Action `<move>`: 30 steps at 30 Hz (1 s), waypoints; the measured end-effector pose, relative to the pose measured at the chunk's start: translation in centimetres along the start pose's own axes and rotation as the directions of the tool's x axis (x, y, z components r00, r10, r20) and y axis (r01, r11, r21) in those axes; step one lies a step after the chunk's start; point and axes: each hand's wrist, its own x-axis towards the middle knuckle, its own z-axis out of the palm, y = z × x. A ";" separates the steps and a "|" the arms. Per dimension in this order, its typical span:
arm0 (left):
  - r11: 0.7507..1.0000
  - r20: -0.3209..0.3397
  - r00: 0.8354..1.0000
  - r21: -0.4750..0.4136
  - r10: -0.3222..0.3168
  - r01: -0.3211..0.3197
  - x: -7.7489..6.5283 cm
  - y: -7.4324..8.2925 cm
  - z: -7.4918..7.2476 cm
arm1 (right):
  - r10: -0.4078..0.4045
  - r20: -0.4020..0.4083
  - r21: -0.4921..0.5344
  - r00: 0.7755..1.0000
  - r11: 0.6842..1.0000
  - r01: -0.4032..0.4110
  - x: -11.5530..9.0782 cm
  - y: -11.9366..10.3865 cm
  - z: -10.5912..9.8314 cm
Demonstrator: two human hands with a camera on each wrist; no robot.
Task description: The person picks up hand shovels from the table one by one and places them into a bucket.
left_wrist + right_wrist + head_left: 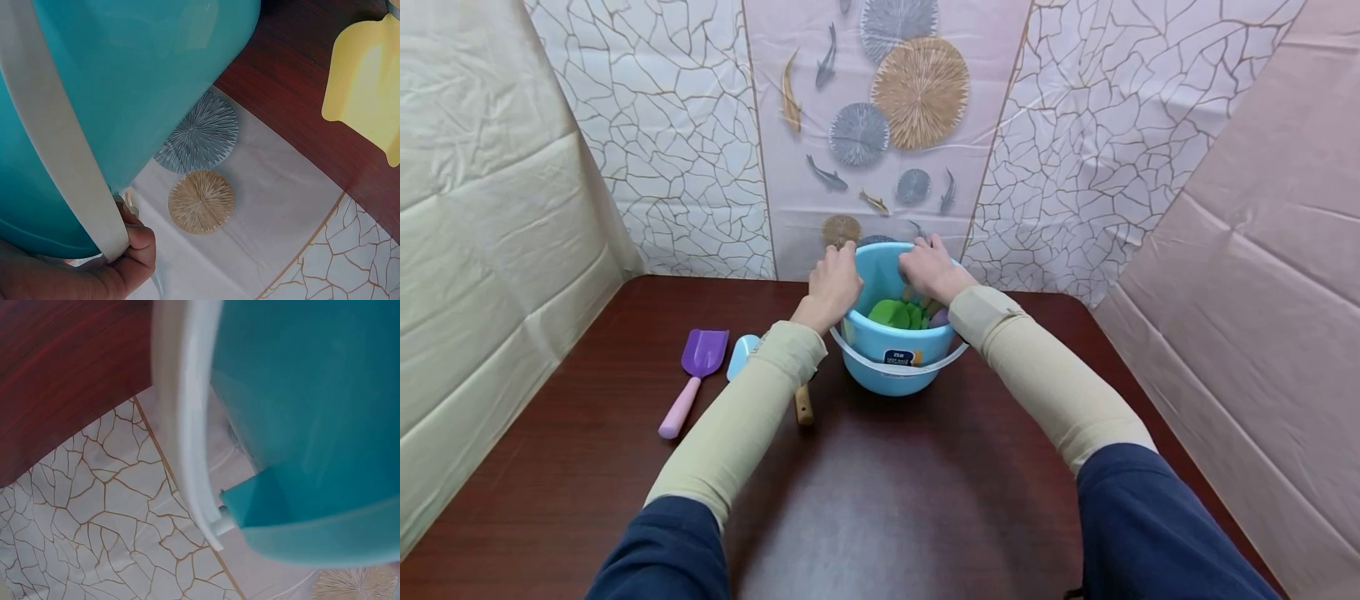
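A light blue bucket (868,340) with a white handle (880,365) stands tilted towards me at the back of the table. Its left rim is gripped by my left hand (833,287), whose fingers curl beside the handle's end in the left wrist view. My right hand (927,268) holds the rim at the back right; the right wrist view shows almost none of that hand. Inside the bucket lie a green scoop-like piece (891,313), more green parts and something pale purple (939,317), partly hidden by the rim.
To the left lies a purple shovel (703,353) with a pink handle. Beside it, a light blue shovel (742,354) is partly covered by my left sleeve. A wooden handle (803,406) shows beyond the sleeve. In the left wrist view there is a yellow shovel blade (362,81). Patterned cloth (685,150) hangs behind.
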 end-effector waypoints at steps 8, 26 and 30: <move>1.000 0.020 1.000 -0.017 -0.002 0.003 -0.3 0.3 -0.1 | 0.007 -0.146 0.114 0.989 0.993 0.009 -1.0 1.2 -0.4; 0.998 0.046 0.998 -0.036 -0.044 0.046 -0.1 0.3 -0.6 | 0.411 -0.045 0.612 0.910 0.732 -0.300 -3.0 5.3 1.1; 0.992 0.082 0.994 -0.098 -0.077 0.084 0.0 0.3 -1.5 | 0.416 -0.029 0.664 0.909 0.688 -0.294 -2.9 5.4 1.7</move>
